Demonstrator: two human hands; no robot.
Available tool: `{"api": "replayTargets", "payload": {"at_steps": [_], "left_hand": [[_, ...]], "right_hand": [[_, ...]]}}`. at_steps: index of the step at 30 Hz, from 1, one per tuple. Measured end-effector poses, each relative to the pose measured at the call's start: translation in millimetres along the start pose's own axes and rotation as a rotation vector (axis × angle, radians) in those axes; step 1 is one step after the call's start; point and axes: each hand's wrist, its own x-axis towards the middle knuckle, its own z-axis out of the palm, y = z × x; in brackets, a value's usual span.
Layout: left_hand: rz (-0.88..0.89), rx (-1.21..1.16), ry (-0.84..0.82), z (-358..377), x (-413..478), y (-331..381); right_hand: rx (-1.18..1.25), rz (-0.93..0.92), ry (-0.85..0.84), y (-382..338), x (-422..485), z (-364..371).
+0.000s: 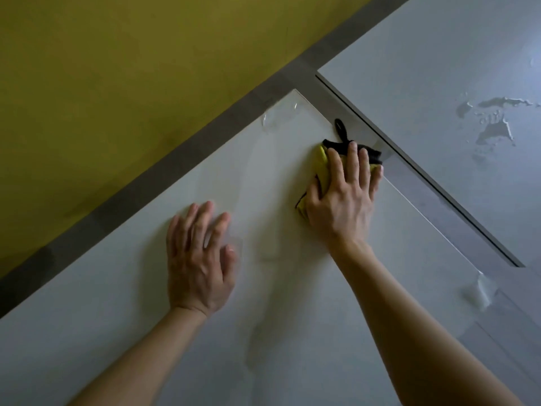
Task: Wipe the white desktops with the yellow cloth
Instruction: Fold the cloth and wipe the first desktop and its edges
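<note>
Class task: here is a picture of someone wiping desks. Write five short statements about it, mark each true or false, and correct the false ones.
1. The right hand presses its straight fingers onto the yellow cloth. True.
2. The left hand holds a second cloth. False: it rests bare on the near desktop and holds nothing.
3. A black loop sticks out from the cloth's far end. True.
4. The far desktop is dry all over. False: puddles of water lie on it.
5. The cloth lies in the middle of the near desktop. False: it is at that desktop's right edge, near the far corner.
</note>
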Motion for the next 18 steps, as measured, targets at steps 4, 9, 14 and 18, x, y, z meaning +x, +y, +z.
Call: {"api": "replayTargets", "payload": {"at_steps": [4, 9, 14, 18], "left_hand": [[-0.004, -0.006, 0.02, 1, -1, -2], [-0.069, 0.018, 0.034, 6, -5, 2], [-0.149, -0.031, 0.037, 2, -2, 0], [-0.216, -0.05, 0.014, 0, 0, 0]], "right_hand": [[0.027, -0.155, -0.036, -77, 24, 17], [0.088, -0.882, -0.163, -123, 19, 39], [0.105, -0.571, -0.047, -57, 82, 23], [0.047, -0.309, -0.059, -79, 65, 13]]}}
